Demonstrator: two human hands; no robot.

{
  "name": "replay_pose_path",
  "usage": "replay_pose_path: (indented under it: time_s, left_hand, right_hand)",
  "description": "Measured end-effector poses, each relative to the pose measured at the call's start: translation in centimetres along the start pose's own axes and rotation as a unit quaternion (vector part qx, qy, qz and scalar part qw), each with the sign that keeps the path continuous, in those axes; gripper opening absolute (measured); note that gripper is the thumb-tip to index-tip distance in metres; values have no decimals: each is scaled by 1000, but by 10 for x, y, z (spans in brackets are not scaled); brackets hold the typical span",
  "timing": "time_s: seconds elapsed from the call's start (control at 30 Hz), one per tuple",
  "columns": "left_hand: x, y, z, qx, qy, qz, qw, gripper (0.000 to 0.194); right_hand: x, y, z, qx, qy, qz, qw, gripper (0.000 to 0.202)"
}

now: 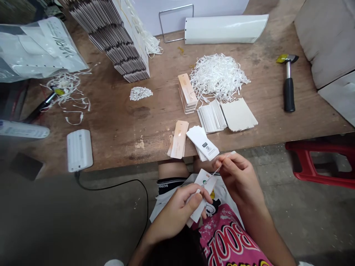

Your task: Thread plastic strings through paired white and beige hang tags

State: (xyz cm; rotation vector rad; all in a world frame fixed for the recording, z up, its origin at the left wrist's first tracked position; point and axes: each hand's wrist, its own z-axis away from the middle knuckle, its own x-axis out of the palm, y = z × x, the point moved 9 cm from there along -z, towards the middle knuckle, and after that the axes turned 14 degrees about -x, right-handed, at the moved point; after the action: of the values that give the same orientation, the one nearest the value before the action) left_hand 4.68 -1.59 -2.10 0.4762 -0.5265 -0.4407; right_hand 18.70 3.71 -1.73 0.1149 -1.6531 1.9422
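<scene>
My left hand point(188, 205) is closed around a few white hang tags point(204, 178), held over my lap below the table's front edge. Up and to the right, my right hand point(235, 173) pinches a thin white tag string point(216, 170) that runs down to the tags. On the table in front of my hands lie a fanned stack of white printed cards point(203, 143) and a small stack of peach tags point(179, 139). A taller peach tag stack point(188, 92) stands farther back, beside a large heap of white strings point(219, 77).
Small white pieces point(141, 93) form a pile mid-table. Tall bundled cards point(116, 40) stand at the back left. A black-handled hammer point(288, 87) lies right. White blank cards point(212, 116), a power bank point(80, 150) with a cable, and a red stool point(307, 162) are nearby.
</scene>
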Motion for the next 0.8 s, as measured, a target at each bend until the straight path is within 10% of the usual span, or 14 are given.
replay_pose_path:
  time_s: [0.23,0.8]
  left_hand:
    - [10,-11,-2,-48,-81,61,994,43]
    - [-2,-9,-5,-17,24,-39,999,46]
  right_hand:
    - [-7,-11,3,-39,44,15,998,10]
    - [-37,-43,-2,-183,73,41,980,5]
